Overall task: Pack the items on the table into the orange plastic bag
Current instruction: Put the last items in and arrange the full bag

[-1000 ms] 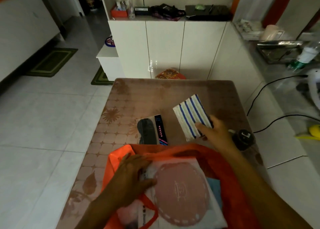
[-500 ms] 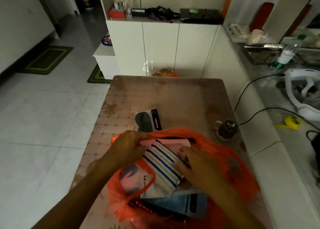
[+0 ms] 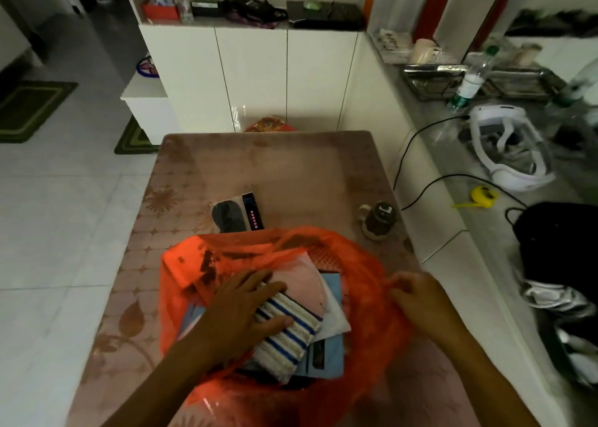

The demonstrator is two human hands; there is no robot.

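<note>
The orange plastic bag (image 3: 365,284) lies open on the brown patterned table (image 3: 291,168), near its front edge. Inside it lie a blue-and-white striped cloth pack (image 3: 291,333), a pink packet (image 3: 301,284) and a light blue packet (image 3: 330,355). My left hand (image 3: 239,313) rests flat on the striped pack inside the bag. My right hand (image 3: 420,300) pinches the bag's right rim. A packaged black eye mask (image 3: 236,213) lies on the table just beyond the bag. A small dark jar (image 3: 378,219) stands at the table's right edge.
White cabinets (image 3: 252,71) stand behind the table. A grey counter (image 3: 504,181) on the right carries black cables, a white headset (image 3: 511,148), a yellow tape measure (image 3: 482,195), a water bottle and a black bag (image 3: 559,239). White tiled floor lies to the left.
The striped pack went from the table, held by my right hand, into the bag. My left hand now presses on it and my right hand has shifted to the bag's right rim.
</note>
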